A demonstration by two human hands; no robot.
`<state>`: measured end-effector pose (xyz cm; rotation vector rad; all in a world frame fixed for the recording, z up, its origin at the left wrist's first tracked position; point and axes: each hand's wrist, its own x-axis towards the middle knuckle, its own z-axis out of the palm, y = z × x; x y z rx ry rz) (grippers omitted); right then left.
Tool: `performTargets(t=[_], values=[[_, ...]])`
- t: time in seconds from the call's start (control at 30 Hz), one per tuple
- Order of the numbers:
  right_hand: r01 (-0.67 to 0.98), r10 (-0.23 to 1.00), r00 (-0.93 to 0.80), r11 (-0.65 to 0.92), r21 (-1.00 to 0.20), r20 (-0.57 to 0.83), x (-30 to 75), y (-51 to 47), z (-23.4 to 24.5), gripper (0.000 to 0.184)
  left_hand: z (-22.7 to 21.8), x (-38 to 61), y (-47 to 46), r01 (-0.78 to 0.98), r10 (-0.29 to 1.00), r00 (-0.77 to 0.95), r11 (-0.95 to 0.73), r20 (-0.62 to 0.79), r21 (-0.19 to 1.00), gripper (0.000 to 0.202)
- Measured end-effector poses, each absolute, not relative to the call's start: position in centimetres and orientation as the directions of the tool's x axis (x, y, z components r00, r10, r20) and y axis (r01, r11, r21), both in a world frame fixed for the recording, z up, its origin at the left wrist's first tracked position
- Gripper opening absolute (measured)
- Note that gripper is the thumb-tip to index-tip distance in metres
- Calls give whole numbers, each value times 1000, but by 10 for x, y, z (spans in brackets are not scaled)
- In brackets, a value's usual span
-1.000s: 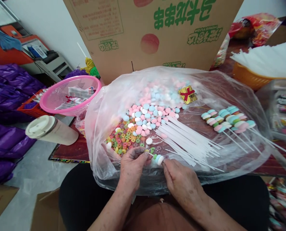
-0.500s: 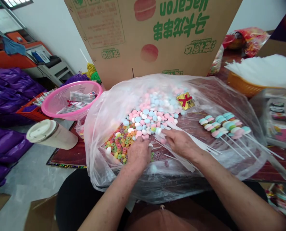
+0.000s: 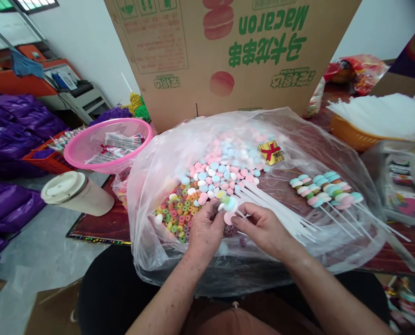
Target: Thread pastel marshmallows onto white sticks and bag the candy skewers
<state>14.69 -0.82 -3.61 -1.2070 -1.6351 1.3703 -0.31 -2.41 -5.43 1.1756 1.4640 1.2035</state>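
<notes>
My right hand (image 3: 265, 228) pinches a white stick with pastel candies (image 3: 231, 204) threaded on it, blue, green and pink among them. At the other end of those candies, my left hand (image 3: 207, 228) has its thumb and fingers closed on a white candy, partly hidden by the fingers. Under and behind my hands lie loose pink, blue and white candy discs (image 3: 214, 177) and colourful ring-shaped candies (image 3: 179, 209). A bundle of white sticks (image 3: 280, 209) is just beyond my right hand. Several filled candy skewers (image 3: 324, 186) rest to the right.
A clear plastic bag (image 3: 151, 172) spreads under the candies. Behind it stands a large cardboard box (image 3: 193, 93). A pink basket (image 3: 69, 156) and a lidded cup (image 3: 95, 200) are on the left. On the right are an orange basket (image 3: 354, 132) and a clear container (image 3: 396, 204). Gold packaging (image 3: 272, 152) lies near the discs.
Both hands have lifted from the candy pile and come together. The skewer now shows raised between them, and the left fingers hold a candy at its end.
</notes>
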Motion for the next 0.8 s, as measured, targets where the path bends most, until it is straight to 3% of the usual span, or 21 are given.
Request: performTargets(t=[0.17, 0.3, 0.43, 0.57, 0.8], values=[[103, 972, -206, -93, -990, -112, 125, -23, -43, 29, -39, -3, -40, 7, 996, -23, 82, -82, 997, 30], [110, 967, -221, -108, -988, -130, 125, -25, -43, 26, -36, -8, -46, -96, 993, 16, 119, -118, 988, 30], [283, 971, -239, 58, -957, -12, 139, -43, -31, 27, -35, -12, -40, -240, 956, -54, 269, -290, 933, 29], [524, 948, -308, 244, -816, 86, 153, -66, -29, 29, -33, -15, -38, -320, 940, -126, 263, -316, 910, 26], [683, 948, -318, 245, -688, 22, 152, -67, -41, 30, -25, -17, -45, -339, 938, -44, 309, -343, 889, 31]])
